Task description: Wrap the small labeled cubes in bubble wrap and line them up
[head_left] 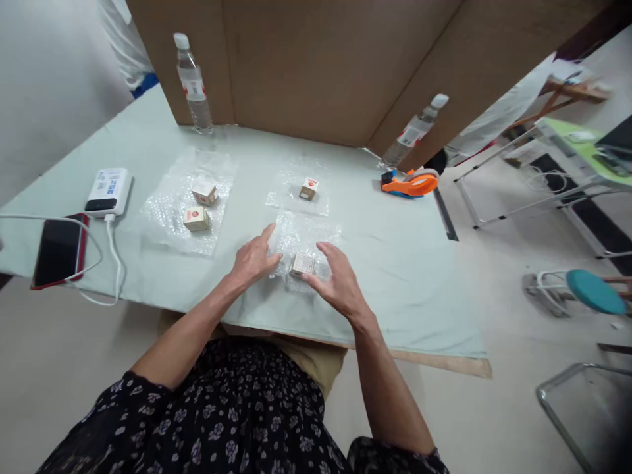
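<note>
A small tan box lies on a sheet of bubble wrap near the table's front edge. My left hand rests on the wrap's left side, fingers stretched out and open. My right hand is just right of the box, fingers spread, fingertips touching the box and wrap. Neither hand grips anything. A second small box sits on another bubble wrap piece farther back.
Two more small boxes lie on a large bubble wrap sheet at left. A power bank, phone and cable are far left. Two water bottles stand by a cardboard screen. An orange tape dispenser lies at right. A stool stands off the table.
</note>
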`<state>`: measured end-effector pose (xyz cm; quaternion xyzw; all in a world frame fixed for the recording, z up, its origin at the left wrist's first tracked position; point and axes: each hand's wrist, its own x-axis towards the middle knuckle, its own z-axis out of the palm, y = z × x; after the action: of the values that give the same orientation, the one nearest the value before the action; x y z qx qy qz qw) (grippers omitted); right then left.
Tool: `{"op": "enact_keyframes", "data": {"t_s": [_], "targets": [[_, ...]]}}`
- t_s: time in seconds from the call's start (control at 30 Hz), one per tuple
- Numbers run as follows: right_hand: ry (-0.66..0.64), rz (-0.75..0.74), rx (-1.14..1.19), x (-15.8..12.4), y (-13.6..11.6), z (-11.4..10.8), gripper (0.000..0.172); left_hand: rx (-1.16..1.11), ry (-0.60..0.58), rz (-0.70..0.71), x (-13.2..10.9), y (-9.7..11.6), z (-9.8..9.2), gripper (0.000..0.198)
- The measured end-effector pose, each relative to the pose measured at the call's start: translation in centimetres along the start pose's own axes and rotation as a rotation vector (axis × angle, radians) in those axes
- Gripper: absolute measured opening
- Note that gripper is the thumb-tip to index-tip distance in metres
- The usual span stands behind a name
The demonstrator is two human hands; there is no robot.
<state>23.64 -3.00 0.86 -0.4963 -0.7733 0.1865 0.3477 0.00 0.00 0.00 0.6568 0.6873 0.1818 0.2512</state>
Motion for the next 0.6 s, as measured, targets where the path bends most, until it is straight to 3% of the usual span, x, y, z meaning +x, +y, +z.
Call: {"op": "enact_keyframes", "data": {"t_s": [0.07, 0.17, 0.23, 0.33, 0.47, 0.6], "targets": [[-0.103, -0.014, -0.056, 0.2, 0.1, 1.3, 0.062, 0.045, -0.047, 0.071, -0.5, -0.1, 0.1, 0.075], [-0.174, 0.000, -0.069, 0.5, 0.5, 2.3, 0.047, 0.087, -0.127, 0.173, -0.7, -0.6, 0.3, 0.060], [-0.139, 0.028, -0.038, 0.2, 0.7, 1.8, 0.039, 0.108, -0.134, 0.203, -0.7, -1.1, 0.4, 0.052], [0.005, 0.124, -0.008, -1.0, 1.6, -0.6, 0.041, 0.131, -0.109, 0.193, -0.9, -1.6, 0.5, 0.049], [0.189, 0.300, -0.122, -3.7, 5.1, -4.8, 0.048, 0.166, -0.124, 0.166, -1.4, -1.6, 0.2, 0.050], [0.195, 0.363, -0.369, -6.0, 8.2, -7.2, 0.054, 0.240, -0.135, 0.147, -2.3, -1.5, -0.4, 0.048]]}}
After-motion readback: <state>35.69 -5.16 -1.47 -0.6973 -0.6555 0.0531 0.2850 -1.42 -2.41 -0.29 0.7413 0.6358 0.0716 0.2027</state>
